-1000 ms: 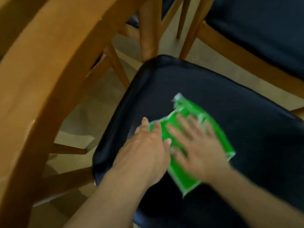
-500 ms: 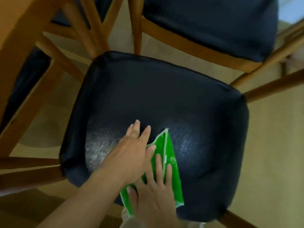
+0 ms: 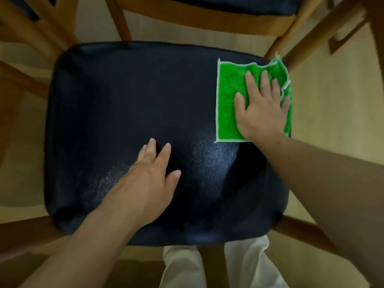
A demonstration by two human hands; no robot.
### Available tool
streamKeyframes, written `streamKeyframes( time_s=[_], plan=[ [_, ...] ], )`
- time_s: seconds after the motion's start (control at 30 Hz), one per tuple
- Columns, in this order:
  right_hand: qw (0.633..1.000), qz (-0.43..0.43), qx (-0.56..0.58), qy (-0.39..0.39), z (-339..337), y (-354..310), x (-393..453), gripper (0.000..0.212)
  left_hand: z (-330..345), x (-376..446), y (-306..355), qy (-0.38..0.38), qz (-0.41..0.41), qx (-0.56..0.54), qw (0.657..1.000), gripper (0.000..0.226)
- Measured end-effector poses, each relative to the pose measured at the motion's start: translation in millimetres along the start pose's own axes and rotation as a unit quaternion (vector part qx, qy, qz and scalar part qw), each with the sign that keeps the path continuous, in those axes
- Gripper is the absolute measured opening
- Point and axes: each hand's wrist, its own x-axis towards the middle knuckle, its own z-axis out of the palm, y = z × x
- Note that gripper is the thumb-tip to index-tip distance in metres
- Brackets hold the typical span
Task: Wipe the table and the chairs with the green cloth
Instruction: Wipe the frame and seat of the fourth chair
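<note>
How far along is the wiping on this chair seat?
Done, it seems: the near middle of the dark seat shows a damp sheen. In hand: the right hand presses the green cloth flat at the seat's far right corner, with the cloth's edge hanging over the side; the left hand rests flat on the seat. Left: the far left part looks dry, and the second chair behind shows no wiping.

Pale beige flooring (image 3: 332, 125) fills the right side and left edge of the frame. At bottom centre, a pair of off-white trouser legs (image 3: 245, 265) stands on a darker brown patch of floor (image 3: 133, 273) along the lower edge.
</note>
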Motion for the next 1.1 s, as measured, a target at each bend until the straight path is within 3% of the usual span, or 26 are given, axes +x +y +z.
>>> streamKeyframes(
  time_s=[0.17,0.37,0.47,0.6,0.77,1.0,1.1],
  plan=[
    [0.975,0.22,0.035,0.013,12.1,-9.0,-70.4,0.063,-2.2,1.7,1.2,-0.001,0.005,-0.004,1.0,0.065],
    [0.963,0.264,0.001,-0.06,24.2,-50.2,-178.3,0.069,-2.3,-1.2,6.9,-0.002,0.011,-0.026,1.0,0.064],
    [0.975,0.197,-0.025,-0.097,24.9,-74.2,-199.7,0.074,-3.1,-3.0,7.6,-0.006,0.005,-0.045,0.999,0.063],
    [0.991,0.016,-0.066,-0.12,22.5,-81.5,-211.1,0.074,-8.4,-1.0,1.7,0.01,-0.005,-0.066,0.998,0.062],
    [0.97,-0.189,-0.088,-0.127,24.6,-101.5,-218.9,0.077,-9.1,2.4,-3.7,0.011,-0.019,-0.069,0.997,0.061],
    [0.957,-0.266,-0.015,-0.112,15.6,-68.9,-171.4,0.061,-4.6,3.4,-4.7,0.012,0.008,-0.07,0.997,0.062],
    [0.981,-0.179,-0.017,-0.075,4.3,-27.5,-90.3,0.064,-6.3,1.1,-4.1,0.016,0.012,-0.067,0.998,0.064]
  ],
)
